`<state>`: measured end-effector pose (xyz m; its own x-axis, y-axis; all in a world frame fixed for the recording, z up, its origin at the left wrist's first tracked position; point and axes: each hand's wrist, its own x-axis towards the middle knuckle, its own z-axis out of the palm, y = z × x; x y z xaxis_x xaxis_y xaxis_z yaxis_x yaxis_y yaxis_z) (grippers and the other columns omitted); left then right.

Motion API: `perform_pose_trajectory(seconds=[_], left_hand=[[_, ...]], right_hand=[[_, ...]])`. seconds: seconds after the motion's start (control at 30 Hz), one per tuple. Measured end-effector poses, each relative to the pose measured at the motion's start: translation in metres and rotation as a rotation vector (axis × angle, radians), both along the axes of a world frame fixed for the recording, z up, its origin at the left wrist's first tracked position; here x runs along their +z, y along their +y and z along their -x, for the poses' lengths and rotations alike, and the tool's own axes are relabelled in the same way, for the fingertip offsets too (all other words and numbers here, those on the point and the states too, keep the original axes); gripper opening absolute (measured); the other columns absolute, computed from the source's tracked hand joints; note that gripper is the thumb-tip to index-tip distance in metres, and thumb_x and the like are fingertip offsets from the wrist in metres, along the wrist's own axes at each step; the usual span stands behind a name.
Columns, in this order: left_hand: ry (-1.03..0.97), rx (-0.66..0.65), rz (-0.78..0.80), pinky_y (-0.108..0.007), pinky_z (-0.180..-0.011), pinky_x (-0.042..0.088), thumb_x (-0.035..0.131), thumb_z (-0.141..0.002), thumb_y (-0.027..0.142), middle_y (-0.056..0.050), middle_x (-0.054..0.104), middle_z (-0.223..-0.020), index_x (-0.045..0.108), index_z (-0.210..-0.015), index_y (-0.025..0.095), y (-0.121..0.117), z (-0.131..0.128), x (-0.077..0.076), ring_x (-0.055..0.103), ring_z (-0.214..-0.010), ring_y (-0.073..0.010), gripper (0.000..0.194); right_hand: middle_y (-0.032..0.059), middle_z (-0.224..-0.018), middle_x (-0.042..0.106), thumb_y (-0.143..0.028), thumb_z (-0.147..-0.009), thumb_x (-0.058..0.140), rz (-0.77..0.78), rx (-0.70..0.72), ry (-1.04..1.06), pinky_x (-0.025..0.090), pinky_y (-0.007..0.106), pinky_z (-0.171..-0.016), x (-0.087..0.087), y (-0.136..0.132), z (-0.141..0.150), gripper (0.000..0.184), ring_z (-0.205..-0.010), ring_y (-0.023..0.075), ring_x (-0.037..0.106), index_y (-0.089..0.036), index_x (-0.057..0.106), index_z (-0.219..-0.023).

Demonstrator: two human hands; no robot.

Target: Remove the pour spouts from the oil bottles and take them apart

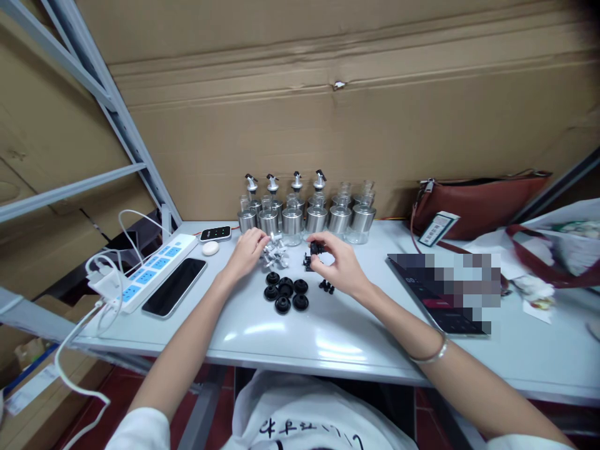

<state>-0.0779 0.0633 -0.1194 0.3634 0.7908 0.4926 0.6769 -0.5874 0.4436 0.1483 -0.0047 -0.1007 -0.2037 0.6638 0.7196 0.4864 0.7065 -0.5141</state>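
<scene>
My left hand rests on the white table, fingers curled over a pile of small metal spout parts. My right hand pinches a small black plastic piece just above the table. Several round black caps lie between my hands, and a few tiny black bits sit by my right wrist. Behind them stand two rows of glass and steel oil bottles, some with pourer tops.
A white power strip with a charger, a dark phone and a small black device lie at left. A tablet, a brown bag and a plastic bag fill the right. Cardboard forms the back wall.
</scene>
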Motion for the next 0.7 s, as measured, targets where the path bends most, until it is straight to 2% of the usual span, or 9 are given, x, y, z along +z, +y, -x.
perform_pose_trajectory(seconds=[0.1,0.27,0.43,0.57,0.7], left_hand=[[0.151,0.021,0.046,-0.036,-0.085,0.035,0.034,-0.094,0.034,-0.004,0.054,-0.093,0.052,-0.086,0.019,0.005,0.002,-0.009,0.048,-0.092,-0.0200,0.024],[0.222,0.015,0.085,-0.039,-0.087,0.036,0.036,-0.094,0.032,-0.005,0.055,-0.097,0.053,-0.092,0.019,0.006,0.003,-0.015,0.047,-0.095,-0.0213,0.022],[0.216,-0.011,0.037,-0.037,-0.089,0.038,0.037,-0.094,0.030,-0.005,0.054,-0.099,0.052,-0.095,0.018,0.003,0.003,-0.011,0.048,-0.096,-0.0206,0.020],[0.209,-0.005,-0.008,-0.037,-0.092,0.038,0.038,-0.094,0.029,-0.006,0.053,-0.104,0.052,-0.099,0.017,-0.001,0.002,-0.005,0.048,-0.101,-0.0207,0.019],[0.203,-0.026,-0.028,-0.036,-0.092,0.039,0.037,-0.094,0.029,-0.007,0.053,-0.104,0.052,-0.099,0.017,-0.003,0.001,-0.003,0.048,-0.101,-0.0204,0.019]], right_hand=[[0.0027,-0.081,0.057,-0.012,-0.070,0.046,-0.007,-0.006,-0.035,0.047,0.027,-0.066,0.002,-0.002,0.001,0.021,-0.070,0.0143,0.054,-0.019,0.053,-0.089],[0.0033,-0.084,0.054,-0.013,-0.071,0.047,0.081,0.016,-0.030,0.044,0.023,-0.055,0.004,-0.005,0.002,0.016,-0.063,0.0116,0.049,-0.020,0.052,-0.086],[0.0037,-0.082,0.055,-0.022,-0.081,0.050,0.145,0.070,-0.093,0.043,0.023,-0.057,0.002,-0.002,0.001,0.004,-0.062,0.0116,0.049,-0.019,0.053,-0.082],[0.0014,-0.072,0.057,-0.030,-0.085,0.053,0.222,0.085,-0.163,0.042,0.025,-0.062,-0.003,0.001,0.002,0.011,-0.061,0.0130,0.051,-0.019,0.054,-0.083],[0.0033,-0.080,0.060,-0.029,-0.086,0.054,0.229,0.137,-0.207,0.043,0.026,-0.068,-0.010,0.002,0.005,0.011,-0.071,0.0150,0.054,-0.019,0.055,-0.084]])
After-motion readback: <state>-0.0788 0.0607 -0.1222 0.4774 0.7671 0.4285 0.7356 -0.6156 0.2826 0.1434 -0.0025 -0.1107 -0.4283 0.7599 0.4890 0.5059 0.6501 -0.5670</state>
